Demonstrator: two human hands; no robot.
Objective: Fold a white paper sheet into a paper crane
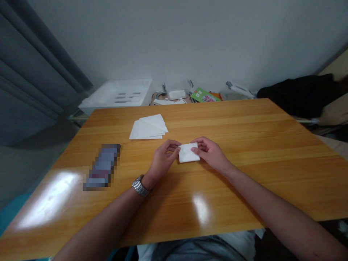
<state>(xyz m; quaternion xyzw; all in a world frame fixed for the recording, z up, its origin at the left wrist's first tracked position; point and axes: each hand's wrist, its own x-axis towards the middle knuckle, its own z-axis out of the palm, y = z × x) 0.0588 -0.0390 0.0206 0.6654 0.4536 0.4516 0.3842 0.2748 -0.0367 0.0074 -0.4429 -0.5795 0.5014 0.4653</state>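
Note:
A small folded white napkin (187,153) lies on the wooden table (244,152) in front of me. My left hand (162,160), with a metal watch on its wrist, pinches the napkin's left edge with curled fingers. My right hand (210,152) pinches the napkin's right edge and top corner. Both hands rest low on the table, close together.
A stack of folded white napkins (148,127) lies farther back to the left. A blurred-out flat object (102,166) lies on the left of the table. Behind the table are a white box (119,95), small clutter, a green packet (204,95) and dark cloth (299,95).

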